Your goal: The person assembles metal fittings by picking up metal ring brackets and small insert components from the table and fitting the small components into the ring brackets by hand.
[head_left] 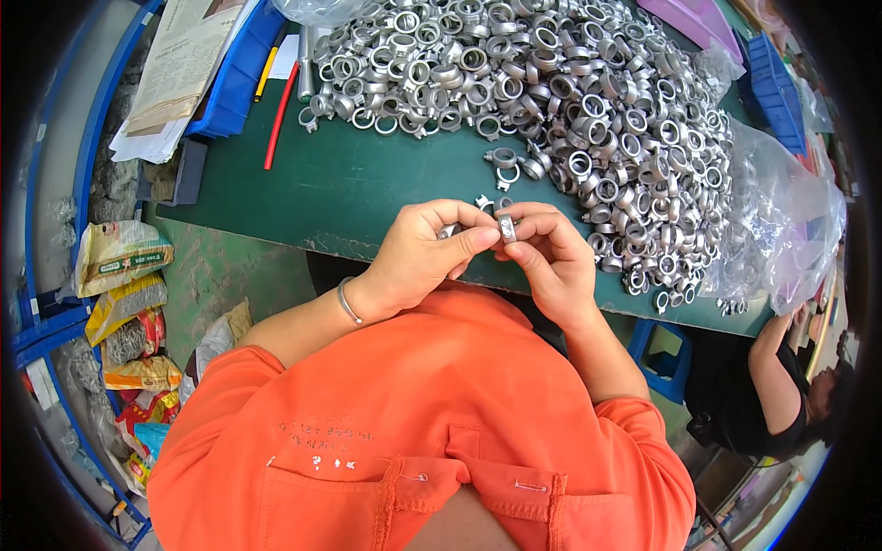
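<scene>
Close to the table's near edge, my right hand (554, 260) pinches a small grey metal ring (506, 229) between thumb and fingers. My left hand (424, 246) meets it from the other side, its thumb and forefinger tips at the same ring. A second metal ring (449, 231) shows in the curl of my left fingers, partly hidden. Just beyond my fingertips a few loose rings (485, 204) lie on the green table. Past them spreads a large heap of similar metal rings (588, 119), many with a small lug on the side.
On the green table (276, 197) lie a red pen (281, 118) and a yellow pen (267, 72). Papers (175, 73) rest by a blue bin (241, 73) at left. Clear plastic (781, 216) covers the right end. Another person (758, 390) sits there, near a blue stool (661, 360).
</scene>
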`<control>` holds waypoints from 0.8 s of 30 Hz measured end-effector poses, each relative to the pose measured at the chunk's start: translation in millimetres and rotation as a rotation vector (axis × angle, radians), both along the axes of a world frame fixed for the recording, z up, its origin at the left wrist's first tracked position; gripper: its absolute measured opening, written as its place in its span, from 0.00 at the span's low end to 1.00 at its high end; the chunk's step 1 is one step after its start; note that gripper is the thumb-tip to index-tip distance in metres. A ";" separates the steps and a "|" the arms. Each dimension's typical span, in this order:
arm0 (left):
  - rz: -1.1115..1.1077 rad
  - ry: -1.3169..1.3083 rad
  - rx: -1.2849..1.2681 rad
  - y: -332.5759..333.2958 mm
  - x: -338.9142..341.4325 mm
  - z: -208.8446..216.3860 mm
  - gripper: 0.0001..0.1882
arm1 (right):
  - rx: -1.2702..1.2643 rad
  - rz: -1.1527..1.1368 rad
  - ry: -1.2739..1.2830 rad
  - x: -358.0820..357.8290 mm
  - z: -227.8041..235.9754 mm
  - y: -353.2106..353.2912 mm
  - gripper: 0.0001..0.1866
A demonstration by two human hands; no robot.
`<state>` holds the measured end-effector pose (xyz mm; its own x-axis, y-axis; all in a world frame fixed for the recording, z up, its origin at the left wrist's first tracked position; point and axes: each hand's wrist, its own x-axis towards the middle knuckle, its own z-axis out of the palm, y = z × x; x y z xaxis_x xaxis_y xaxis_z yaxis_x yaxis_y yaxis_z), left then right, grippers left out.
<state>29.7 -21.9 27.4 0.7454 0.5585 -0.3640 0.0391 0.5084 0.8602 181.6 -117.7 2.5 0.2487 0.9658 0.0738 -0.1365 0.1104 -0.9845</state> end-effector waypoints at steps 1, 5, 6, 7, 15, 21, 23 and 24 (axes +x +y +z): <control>-0.007 -0.011 0.001 0.1 0.1 0.7 0.07 | -0.001 0.000 0.000 0.8 1.3 0.9 0.06; -0.041 0.020 0.063 0.6 -0.6 -6.2 0.08 | 0.378 -0.191 -0.910 0.5 6.2 -0.9 0.09; -0.006 -0.034 -0.039 -0.8 0.6 -7.9 0.09 | 0.422 -0.144 -1.013 1.6 6.9 -4.6 0.09; 0.028 -0.088 -0.141 -1.6 1.1 -9.9 0.10 | 0.488 -0.115 -1.010 -1.6 6.8 -3.4 0.11; -0.013 -0.069 -0.472 4.6 -8.0 -18.9 0.15 | 0.201 -0.163 -0.873 11.4 4.0 13.9 0.11; 0.023 -0.068 -0.464 8.2 -7.8 -18.5 0.12 | 0.043 -0.084 -1.028 18.3 -4.1 21.0 0.09; 0.023 -0.068 -0.449 7.8 -8.7 -20.2 0.12 | -0.025 -0.067 -0.907 19.2 -4.8 16.6 0.08; 0.023 -0.031 -0.412 6.8 -8.3 -19.7 0.11 | -0.091 -0.052 -0.785 18.6 -6.3 14.3 0.08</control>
<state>21.5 -15.1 7.6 0.7487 0.3868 -0.5384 0.0014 0.8112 0.5847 200.3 -103.3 -3.8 0.2013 0.9651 0.1676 0.6050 0.0121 -0.7961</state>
